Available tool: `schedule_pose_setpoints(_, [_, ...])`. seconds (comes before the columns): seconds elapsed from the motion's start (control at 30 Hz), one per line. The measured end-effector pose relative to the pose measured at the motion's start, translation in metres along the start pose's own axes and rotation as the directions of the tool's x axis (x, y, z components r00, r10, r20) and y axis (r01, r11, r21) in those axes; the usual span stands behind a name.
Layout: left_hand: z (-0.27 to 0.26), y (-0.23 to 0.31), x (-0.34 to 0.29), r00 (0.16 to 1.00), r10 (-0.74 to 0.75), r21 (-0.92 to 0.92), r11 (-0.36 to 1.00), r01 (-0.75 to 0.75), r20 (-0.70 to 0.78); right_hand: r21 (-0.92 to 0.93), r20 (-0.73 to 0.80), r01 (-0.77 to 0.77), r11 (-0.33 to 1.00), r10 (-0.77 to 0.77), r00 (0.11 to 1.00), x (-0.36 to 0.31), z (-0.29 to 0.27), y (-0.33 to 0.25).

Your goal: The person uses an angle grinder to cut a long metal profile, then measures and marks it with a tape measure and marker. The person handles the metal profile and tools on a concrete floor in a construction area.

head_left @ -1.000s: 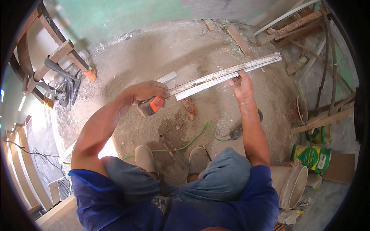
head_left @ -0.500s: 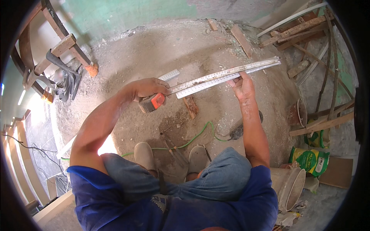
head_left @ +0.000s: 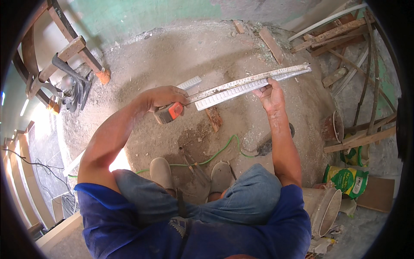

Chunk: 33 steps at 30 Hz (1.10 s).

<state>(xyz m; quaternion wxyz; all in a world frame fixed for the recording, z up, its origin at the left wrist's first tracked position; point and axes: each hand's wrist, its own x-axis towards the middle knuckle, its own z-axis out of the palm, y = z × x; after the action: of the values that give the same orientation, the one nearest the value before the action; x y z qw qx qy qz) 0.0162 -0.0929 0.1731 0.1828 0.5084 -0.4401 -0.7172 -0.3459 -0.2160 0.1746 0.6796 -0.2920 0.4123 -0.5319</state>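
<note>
My left hand [head_left: 167, 97] is closed around an orange and dark tape measure [head_left: 169, 113]. Its worn, whitish blade [head_left: 241, 82] runs out to the right, slightly upward. Along the blade's near side lies a white, slotted metal strip [head_left: 224, 97], their far ends close together at the right. My right hand [head_left: 272, 98] grips the strip from below, thumb and fingers at its edge near the blade. Beyond my left hand, a short piece of similar slotted strip [head_left: 190, 83] rests on the floor. A broken wood piece [head_left: 214, 119] lies below the strip's left end.
A green cable [head_left: 224, 149] crosses the floor to a dark power tool [head_left: 266, 148] under my right forearm. Long-handled cutters [head_left: 193, 166] lie between my shoes. Scrap wood [head_left: 336, 32], a bucket [head_left: 325, 211] and a green-yellow bag [head_left: 346, 180] are at right; a wooden trestle [head_left: 69, 49] stands far left.
The tape measure and the slotted strip have shifted very slightly left with my hands. Both grips look the same.
</note>
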Motion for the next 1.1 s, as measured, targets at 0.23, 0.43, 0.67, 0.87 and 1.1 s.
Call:
schedule_pose_setpoints(0.23, [0.002,0.002,-0.002,1.000,-0.007,-0.004,1.000,0.007,-0.003,-0.003,-0.004,0.001,1.000,-0.001,1.000,0.005,-0.005,0.004])
schedule_pose_setpoints(0.43, [0.000,-0.004,0.002,1.000,0.012,0.000,1.000,-0.012,0.011,-0.018,-0.009,0.005,1.000,-0.005,1.000,0.004,-0.005,0.005])
schedule_pose_setpoints(0.67, [0.000,-0.002,-0.001,1.000,-0.008,0.014,1.000,0.008,0.007,-0.020,-0.032,0.005,1.000,-0.006,0.999,0.001,0.001,0.003])
schedule_pose_setpoints(0.87, [-0.004,-0.005,0.003,0.999,-0.026,0.028,0.999,0.025,0.029,-0.016,-0.015,0.012,1.000,-0.012,1.000,0.004,-0.003,0.005])
schedule_pose_setpoints(1.1, [-0.006,-0.009,0.005,0.999,-0.014,0.025,1.000,0.013,0.039,-0.004,-0.008,0.007,1.000,-0.007,1.000,0.005,-0.005,0.006])
